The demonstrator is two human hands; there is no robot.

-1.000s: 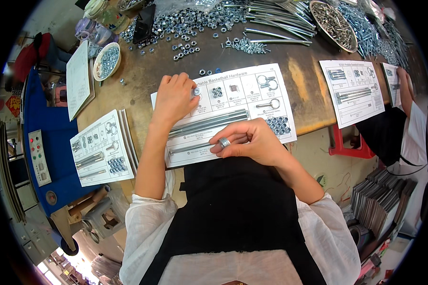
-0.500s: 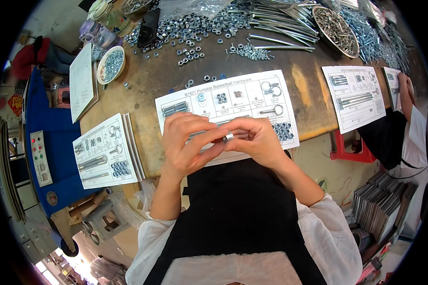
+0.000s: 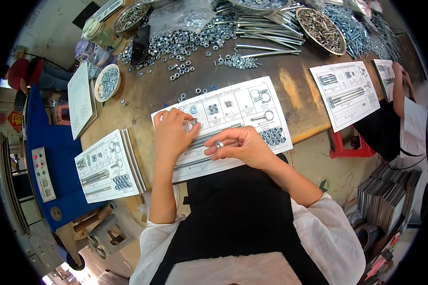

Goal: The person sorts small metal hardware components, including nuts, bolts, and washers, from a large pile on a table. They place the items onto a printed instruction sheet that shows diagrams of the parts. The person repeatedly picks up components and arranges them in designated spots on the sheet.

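A white printed parts sheet (image 3: 277, 114) with pictures of hardware lies on the table in front of me. Over its upper left part is my left hand (image 3: 172, 137), with a small silver washer (image 3: 193, 121) at its thumb and fingertips, close to the sheet. My right hand (image 3: 247, 148) hovers over the middle of the sheet, pinching a short stack of silver washers (image 3: 218, 144) between thumb and fingers. The sheet's lower left is partly covered by my left forearm.
Loose nuts (image 3: 180, 47), long metal rods (image 3: 271, 35), and small bolts (image 3: 238, 61) are heaped at the back. A bowl of small hardware (image 3: 119, 85) stands left, near a stack of sheets (image 3: 102, 166). Another person's hand (image 3: 398, 71) is at the far right.
My hands were together around the washers; now they are apart. The left has moved left and forward with a washer, while the right keeps the stack.
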